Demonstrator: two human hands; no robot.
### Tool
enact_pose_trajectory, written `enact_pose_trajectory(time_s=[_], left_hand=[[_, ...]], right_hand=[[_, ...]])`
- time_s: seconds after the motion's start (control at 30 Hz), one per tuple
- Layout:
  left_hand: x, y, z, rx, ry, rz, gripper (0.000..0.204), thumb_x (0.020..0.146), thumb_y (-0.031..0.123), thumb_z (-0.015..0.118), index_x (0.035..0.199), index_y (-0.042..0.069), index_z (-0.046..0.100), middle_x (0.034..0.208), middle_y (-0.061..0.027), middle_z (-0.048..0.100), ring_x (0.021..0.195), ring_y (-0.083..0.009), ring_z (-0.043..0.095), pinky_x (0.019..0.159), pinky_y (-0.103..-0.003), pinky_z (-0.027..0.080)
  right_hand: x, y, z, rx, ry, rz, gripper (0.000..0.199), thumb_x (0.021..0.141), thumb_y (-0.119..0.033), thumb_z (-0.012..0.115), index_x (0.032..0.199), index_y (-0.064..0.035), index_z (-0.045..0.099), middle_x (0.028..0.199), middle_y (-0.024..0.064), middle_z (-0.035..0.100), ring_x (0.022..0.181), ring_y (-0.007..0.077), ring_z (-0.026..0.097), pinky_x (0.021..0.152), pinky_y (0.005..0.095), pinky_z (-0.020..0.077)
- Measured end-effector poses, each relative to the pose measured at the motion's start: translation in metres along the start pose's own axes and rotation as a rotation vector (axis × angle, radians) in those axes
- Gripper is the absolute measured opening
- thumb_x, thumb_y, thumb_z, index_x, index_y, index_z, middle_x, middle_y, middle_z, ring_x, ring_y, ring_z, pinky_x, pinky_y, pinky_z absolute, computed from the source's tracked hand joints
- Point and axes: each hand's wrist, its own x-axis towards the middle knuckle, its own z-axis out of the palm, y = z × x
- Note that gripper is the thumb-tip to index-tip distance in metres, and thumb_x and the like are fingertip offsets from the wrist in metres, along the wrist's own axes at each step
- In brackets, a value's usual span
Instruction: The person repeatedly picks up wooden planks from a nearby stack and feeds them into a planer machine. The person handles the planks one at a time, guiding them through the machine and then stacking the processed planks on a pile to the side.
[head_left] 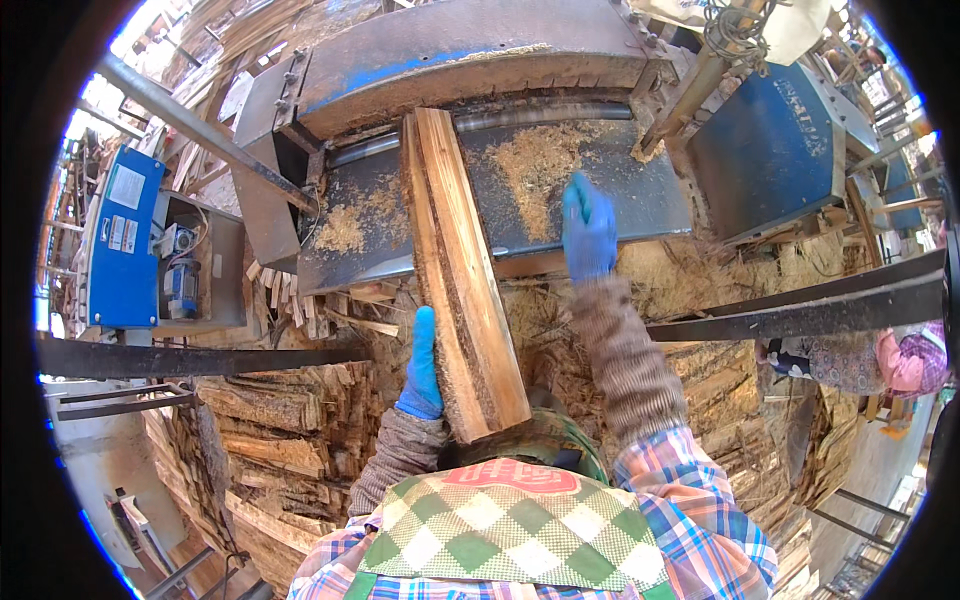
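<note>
A long rough-sawn wooden board (pixel 470 290) with bark along its edges slants across the metal infeed table (pixel 345 268). Its far end lies at the machine's roller, and its near end reaches over the table's front edge toward my body. My left hand (pixel 421 365), in a blue glove, grips the board's left side near this end. The thumb shows along the edge; the other fingers are hidden beneath the wood. To the right, my right hand (pixel 589 228), also blue-gloved, is above the table's front part, apart from the board. Motion blurs its fingers.
Sawdust (pixel 540 170) lies on the table. A blue machine housing (pixel 765 150) stands at the right, and an open blue box with a motor (pixel 181 285) at the left. Black rails (pixel 800 305) flank me. Stacked wood (pixel 270 430) lies below. Another person (pixel 910 358) is at the far right.
</note>
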Motion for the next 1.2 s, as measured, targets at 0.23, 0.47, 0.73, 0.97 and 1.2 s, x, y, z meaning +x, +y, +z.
enact_pose_trajectory(time_s=[0.23, 0.47, 0.73, 0.97, 1.2], left_hand=[[-0.011, -0.010, -0.014, -0.086, -0.126, 0.085, 0.087, 0.095, 0.074, 0.053, 0.156, 0.012, 0.043, 0.146, -0.0162, 0.057, 0.124, -0.0331, 0.063, 0.102, -0.051, 0.056], [0.020, -0.024, -0.030, -0.206, -0.220, 0.006, 0.087, 0.094, 0.074, 0.054, 0.154, 0.012, 0.042, 0.143, -0.0198, 0.057, 0.123, -0.0330, 0.063, 0.095, -0.048, 0.062], [0.039, -0.024, -0.027, -0.233, -0.196, 0.036, 0.088, 0.095, 0.070, 0.056, 0.158, 0.014, 0.034, 0.147, -0.0212, 0.053, 0.127, -0.0350, 0.061, 0.098, -0.051, 0.062], [0.037, -0.027, -0.029, -0.120, -0.168, 0.057, 0.088, 0.096, 0.071, 0.054, 0.161, 0.017, 0.028, 0.157, -0.0197, 0.042, 0.137, -0.0355, 0.052, 0.109, -0.053, 0.054], [0.040, -0.026, -0.030, -0.043, -0.088, 0.043, 0.090, 0.094, 0.073, 0.055, 0.162, 0.019, 0.029, 0.158, -0.0201, 0.041, 0.140, -0.0355, 0.049, 0.112, -0.053, 0.050]], right_hand=[[-0.221, -0.023, -0.021, 0.419, -0.292, 0.244, 0.052, 0.105, -0.026, 0.062, 0.153, -0.0091, 0.050, 0.147, 0.0124, 0.060, 0.112, 0.0107, 0.060, 0.095, 0.0280, 0.0490], [-0.223, -0.026, -0.066, 0.383, -0.066, 0.276, 0.048, 0.104, -0.016, 0.063, 0.151, -0.0075, 0.053, 0.146, 0.0076, 0.062, 0.121, 0.0078, 0.057, 0.100, 0.0263, 0.0490], [-0.167, -0.028, -0.098, 0.432, -0.076, 0.394, 0.048, 0.105, -0.013, 0.061, 0.149, 0.0022, 0.050, 0.153, 0.0114, 0.054, 0.131, 0.0163, 0.056, 0.105, 0.0294, 0.0481], [-0.137, 0.017, -0.071, 0.015, 0.057, 0.121, 0.039, 0.103, -0.016, 0.064, 0.140, -0.0047, 0.063, 0.126, 0.0179, 0.071, 0.104, 0.0205, 0.070, 0.086, 0.0327, 0.0582], [-0.020, 0.021, -0.029, -0.248, 0.223, -0.155, 0.035, 0.100, -0.012, 0.067, 0.133, -0.0050, 0.067, 0.106, 0.0174, 0.070, 0.088, 0.0265, 0.069, 0.073, 0.0356, 0.0571]])
